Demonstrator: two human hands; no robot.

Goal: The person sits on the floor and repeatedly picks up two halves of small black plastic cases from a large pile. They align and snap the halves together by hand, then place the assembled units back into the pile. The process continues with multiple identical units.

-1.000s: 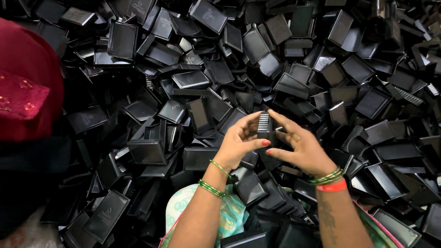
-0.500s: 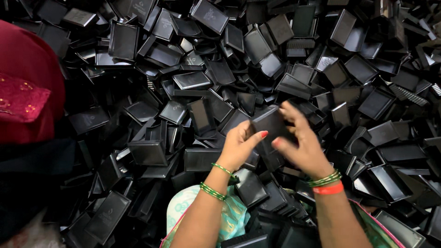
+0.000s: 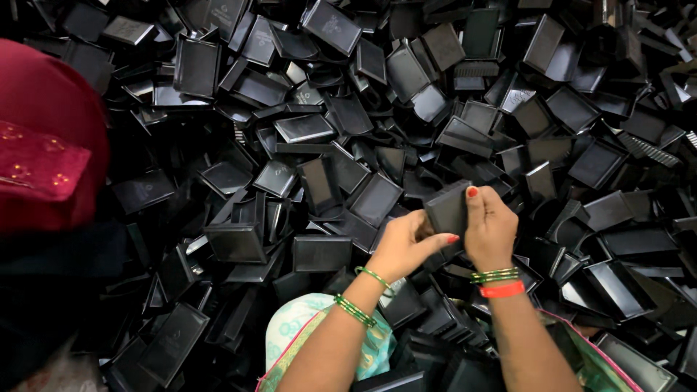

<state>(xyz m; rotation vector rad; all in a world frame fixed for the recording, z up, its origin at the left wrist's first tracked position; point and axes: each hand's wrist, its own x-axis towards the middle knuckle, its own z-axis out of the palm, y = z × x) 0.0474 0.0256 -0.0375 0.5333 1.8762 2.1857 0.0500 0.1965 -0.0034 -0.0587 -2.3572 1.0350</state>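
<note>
Black tray (image 3: 446,210) between both hands

Under me I see no bare surface, only a deep heap of black plastic trays (image 3: 319,250) lying tilted and overlapping, spread edge to edge.

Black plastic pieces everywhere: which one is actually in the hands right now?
The black rectangular piece lifted above the pile, pinched between the left hand and right hand. All the others lie loose in the heap.
</note>
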